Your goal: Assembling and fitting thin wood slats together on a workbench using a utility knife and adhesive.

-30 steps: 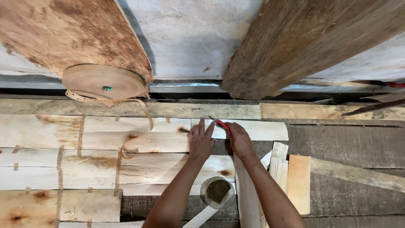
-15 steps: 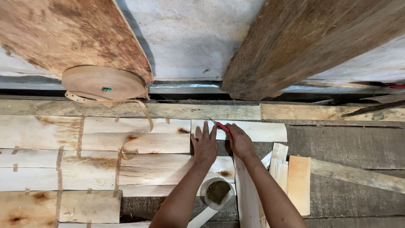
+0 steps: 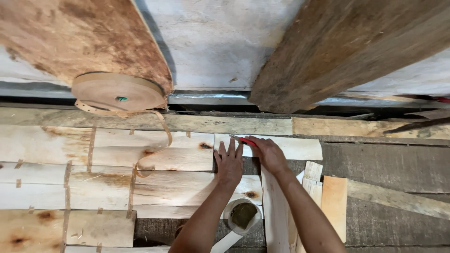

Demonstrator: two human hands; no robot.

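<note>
Veneer strip [image 3: 281, 146]: pinned flat under the spread fingers of the left hand [image 3: 229, 164], slid slightly down from a second ago, while a red-handled cutter [image 3: 246, 141], seemingly a knife, is gripped by the right hand [image 3: 268, 154] just beyond those fingertips, blade held at the seam.

bare bench [image 3: 384, 159] open on the right, tape roll [image 3: 117, 91] and leaning planks [image 3: 342, 47] blocking beyond

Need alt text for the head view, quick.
Left hand presses flat on pale wood veneer sheets while the right hand holds a red-handled knife at a sheet's edge. A roll of brown tape sits behind.
</note>
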